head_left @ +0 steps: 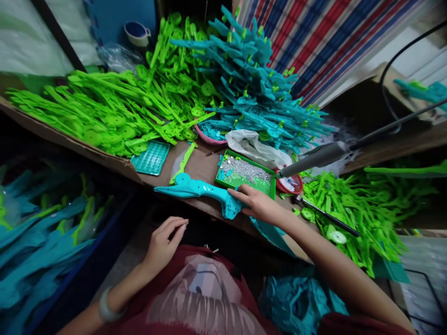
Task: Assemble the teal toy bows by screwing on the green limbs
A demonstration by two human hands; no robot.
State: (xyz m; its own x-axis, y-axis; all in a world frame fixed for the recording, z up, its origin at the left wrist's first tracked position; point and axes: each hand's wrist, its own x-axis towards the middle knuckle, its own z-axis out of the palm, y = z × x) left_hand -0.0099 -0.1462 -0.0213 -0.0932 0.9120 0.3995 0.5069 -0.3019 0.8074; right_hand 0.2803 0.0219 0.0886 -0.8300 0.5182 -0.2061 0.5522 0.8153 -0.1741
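Behind us rise heaps of green plastic parts [115,111] and teal ones [258,88]. We judge we're mid-assembly: our right hand [256,204] grasps a long teal plastic toy piece [199,190] lying on the bench edge beside the green tray of small screws [244,174]; next probably comes fastening. Our left hand [164,242] hangs loose, holding nothing.

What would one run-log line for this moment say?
right hand: gripping teal plastic part on table edge | left hand: free, above lap | nearby: green screw tray, green parts pile
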